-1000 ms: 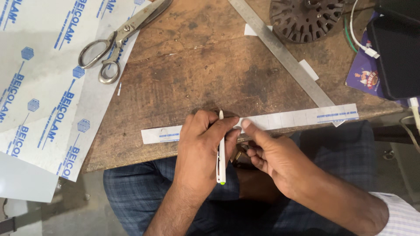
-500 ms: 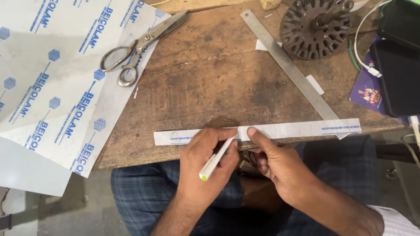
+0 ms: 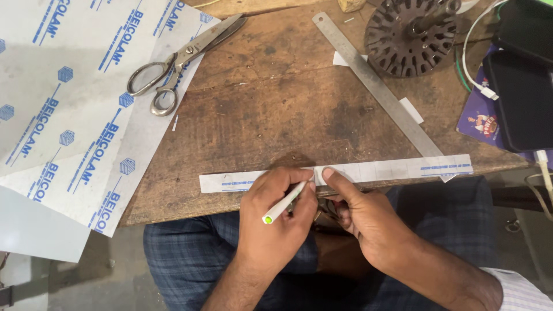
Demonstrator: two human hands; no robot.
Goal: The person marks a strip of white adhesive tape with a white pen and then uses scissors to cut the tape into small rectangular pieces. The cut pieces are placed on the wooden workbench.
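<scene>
The pen (image 3: 284, 203) has tipped flat in the left hand (image 3: 271, 222), while the right hand (image 3: 360, 216) presses the half-marked strip (image 3: 368, 171) low in the picture.

A worn wooden table (image 3: 288, 103) with dark stains fills the middle of the view, its near edge running from eight o'clock to three o'clock. Below it, at seven o'clock, a grey concrete floor (image 3: 109, 270) shows, dusty and dull. Even, soft light falls from above, leaving only faint shadows on the wood. No walls or windows are in view.
</scene>
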